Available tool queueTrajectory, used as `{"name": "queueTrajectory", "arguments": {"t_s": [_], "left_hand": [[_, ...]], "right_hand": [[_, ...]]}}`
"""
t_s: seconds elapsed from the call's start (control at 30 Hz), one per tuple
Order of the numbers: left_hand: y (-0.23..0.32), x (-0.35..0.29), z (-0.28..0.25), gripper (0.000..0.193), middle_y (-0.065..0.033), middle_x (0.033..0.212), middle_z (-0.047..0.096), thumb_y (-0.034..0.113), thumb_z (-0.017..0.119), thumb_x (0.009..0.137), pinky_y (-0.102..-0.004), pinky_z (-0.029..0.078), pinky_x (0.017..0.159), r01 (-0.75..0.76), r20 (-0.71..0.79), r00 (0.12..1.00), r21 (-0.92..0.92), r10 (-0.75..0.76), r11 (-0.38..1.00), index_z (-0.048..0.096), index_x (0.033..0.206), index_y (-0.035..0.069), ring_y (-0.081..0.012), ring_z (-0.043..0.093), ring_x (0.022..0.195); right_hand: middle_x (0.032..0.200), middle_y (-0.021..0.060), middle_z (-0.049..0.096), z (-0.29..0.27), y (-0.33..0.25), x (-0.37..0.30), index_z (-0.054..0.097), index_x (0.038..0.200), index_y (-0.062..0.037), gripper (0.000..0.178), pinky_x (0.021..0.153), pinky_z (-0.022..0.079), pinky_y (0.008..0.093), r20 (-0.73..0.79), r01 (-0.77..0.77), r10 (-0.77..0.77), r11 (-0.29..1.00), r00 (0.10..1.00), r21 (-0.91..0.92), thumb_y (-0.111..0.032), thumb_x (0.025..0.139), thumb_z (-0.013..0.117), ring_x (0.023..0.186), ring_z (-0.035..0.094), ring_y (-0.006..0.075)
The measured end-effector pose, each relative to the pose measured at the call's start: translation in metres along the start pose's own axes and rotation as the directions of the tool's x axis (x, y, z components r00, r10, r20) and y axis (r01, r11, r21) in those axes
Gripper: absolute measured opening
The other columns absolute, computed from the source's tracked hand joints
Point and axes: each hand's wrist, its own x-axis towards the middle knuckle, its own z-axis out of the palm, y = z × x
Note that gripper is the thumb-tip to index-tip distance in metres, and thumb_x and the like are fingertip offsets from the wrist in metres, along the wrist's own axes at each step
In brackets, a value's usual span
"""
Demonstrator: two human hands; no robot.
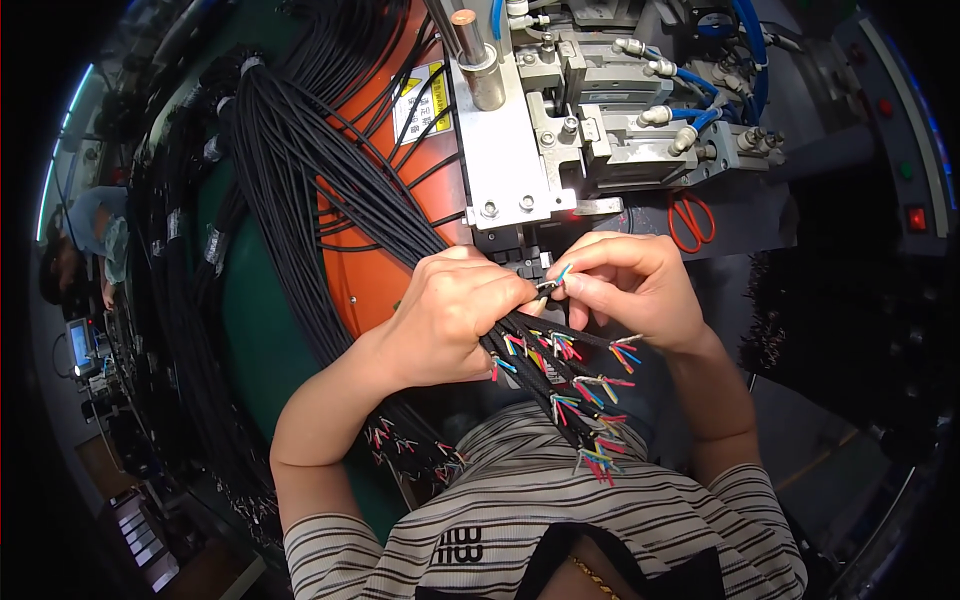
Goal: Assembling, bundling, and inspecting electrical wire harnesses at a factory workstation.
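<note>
My left hand (455,305) is closed around a bundle of black cables (350,185), near their stripped ends. Below that hand the ends fan out into short colored wires (565,345) in red, blue, yellow and white. One cable end points to the right between my hands, its blue and white wires (562,275) showing. My right hand (635,285) pinches these fine wires between thumb and forefinger. Both hands are just in front of a metal machine head (510,165), close to its small black tooling (505,240).
Pneumatic cylinders (630,120) with blue hoses stand at the back right. Red-handled scissors (690,220) lie beside the machine. An orange panel (365,285) and green surface (255,310) lie under the cables. More cable bundles hang at left, where another person (90,230) is visible.
</note>
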Motion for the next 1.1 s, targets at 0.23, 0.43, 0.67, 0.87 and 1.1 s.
{"name": "queueTrajectory", "arguments": {"t_s": [0.23,0.43,0.67,0.87,1.1], "left_hand": [[-0.003,0.002,-0.009,0.033,-0.0087,0.082,0.071,0.008,0.079,0.06,-0.0385,0.048,0.064,0.033,0.125,0.992,-0.049,-0.026,0.998,0.065,0.09,0.004,-0.0299,0.069,0.073],[0.001,0.003,-0.005,0.028,-0.0076,0.077,0.07,0.01,0.078,0.063,-0.038,0.047,0.063,0.06,0.089,0.994,0.007,-0.06,0.998,0.065,0.087,0.005,-0.0291,0.068,0.069],[-0.002,0.002,-0.008,0.025,-0.0065,0.076,0.07,0.01,0.077,0.065,-0.0363,0.047,0.062,0.013,0.077,0.997,-0.065,-0.008,0.998,0.064,0.086,0.006,-0.0276,0.068,0.069],[-0.014,0.004,-0.017,0.024,-0.008,0.078,0.071,0.011,0.077,0.068,-0.0368,0.049,0.064,-0.003,0.141,0.989,-0.216,0.034,0.976,0.065,0.088,0.005,-0.0288,0.069,0.072],[0.005,0.004,-0.002,0.028,-0.0083,0.08,0.068,0.007,0.075,0.066,-0.0357,0.05,0.063,0.073,0.011,0.997,0.077,-0.074,0.994,0.067,0.092,0.003,-0.0281,0.067,0.069]], "right_hand": [[0.09,0.0073,0.07,-0.004,0.003,0.004,0.071,0.099,0.0057,0.009,0.053,0.049,0.0191,0.058,-0.013,0.013,1.0,0.998,0.008,0.0,0.093,0.067,0.068,0.068,0.0079],[0.081,0.0041,0.068,0.001,0.004,0.004,0.069,0.091,0.0031,0.006,0.051,0.046,0.0215,0.019,0.191,-0.206,0.864,0.978,-0.466,0.001,0.085,0.071,0.06,0.061,0.0043],[0.084,0.0028,0.068,0.001,0.007,0.007,0.068,0.094,0.0039,0.006,0.053,0.047,0.0201,0.055,-0.124,0.118,0.985,0.992,0.117,-0.002,0.094,0.067,0.064,0.065,0.0069],[0.091,0.0057,0.068,-0.006,0.006,0.012,0.069,0.098,0.0043,0.007,0.054,0.047,0.019,0.151,-0.125,0.106,0.984,0.983,0.127,-0.002,0.095,0.067,0.065,0.066,0.007],[0.076,0.0073,0.064,0.003,0.002,0.01,0.066,0.085,0.0001,0.009,0.048,0.045,0.0298,-0.011,0.179,-0.235,0.768,0.972,-0.616,-0.003,0.081,0.073,0.057,0.064,0.0166]]}}
